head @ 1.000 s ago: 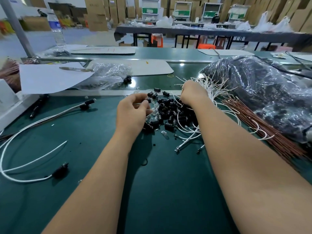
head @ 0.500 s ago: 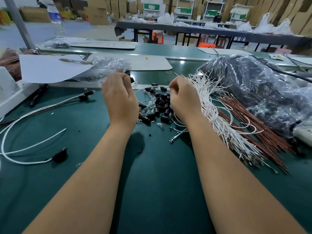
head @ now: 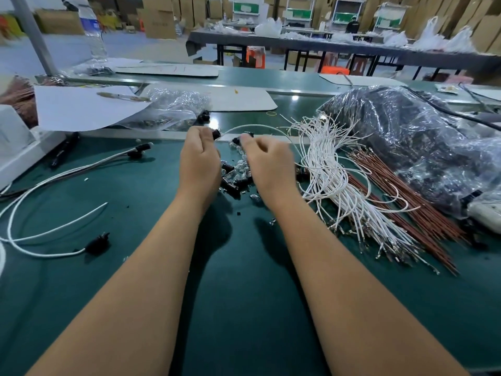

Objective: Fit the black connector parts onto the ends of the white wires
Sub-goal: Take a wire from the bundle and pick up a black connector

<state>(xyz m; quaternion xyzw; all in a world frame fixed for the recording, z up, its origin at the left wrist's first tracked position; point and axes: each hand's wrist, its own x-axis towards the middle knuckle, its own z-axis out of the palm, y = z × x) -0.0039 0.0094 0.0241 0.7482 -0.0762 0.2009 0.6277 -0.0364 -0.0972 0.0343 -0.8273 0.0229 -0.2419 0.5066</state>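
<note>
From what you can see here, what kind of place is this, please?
Most likely a factory or assembly workshop for wire harnesses. A bundle of white wires and a pile of black connector parts lie on a green workbench, and stacked cardboard boxes stand behind further long tables.

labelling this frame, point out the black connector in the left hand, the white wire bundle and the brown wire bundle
black connector [head: 216, 133], head view, on its dark body past the left fingertips
white wire bundle [head: 329, 172], head view, on the thick middle of the strands
brown wire bundle [head: 406, 202], head view, mid-length on the reddish strands
</note>
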